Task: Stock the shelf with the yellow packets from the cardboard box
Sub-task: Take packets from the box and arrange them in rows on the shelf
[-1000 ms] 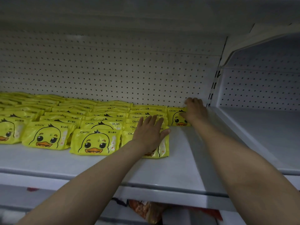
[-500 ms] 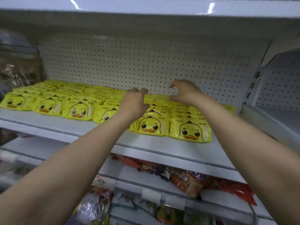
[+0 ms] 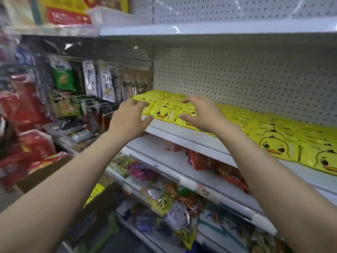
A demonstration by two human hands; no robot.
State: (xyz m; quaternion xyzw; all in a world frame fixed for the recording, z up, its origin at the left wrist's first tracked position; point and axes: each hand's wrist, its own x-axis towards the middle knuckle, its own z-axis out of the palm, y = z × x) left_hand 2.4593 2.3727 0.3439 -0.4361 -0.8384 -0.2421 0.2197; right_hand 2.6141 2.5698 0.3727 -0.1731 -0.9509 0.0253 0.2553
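- Out in front of us, both bare forearms reach up and forward toward the white shelf, the hands close together at its left end.
- Our left hand is spread, fingers loosely bent and thumb splayed toward the shelf edge; it holds nothing.
- Our right hand is also empty, fingers arched like a claw with the thumb pointing left, poised over the front packets; we cannot tell whether the fingertips touch them.
- Between the two hands, one yellow duck packet lies flat at the front of the shelf.
- Beyond and to the right of our right hand, the yellow packets lie in overlapping rows along the shelf, against the pegboard back.
- Below our left forearm sits the cardboard box, with a bit of yellow showing inside.
- Left of our left hand, snack bags hang on wire hooks.
- Under both forearms, lower shelves hold mixed bagged snacks.
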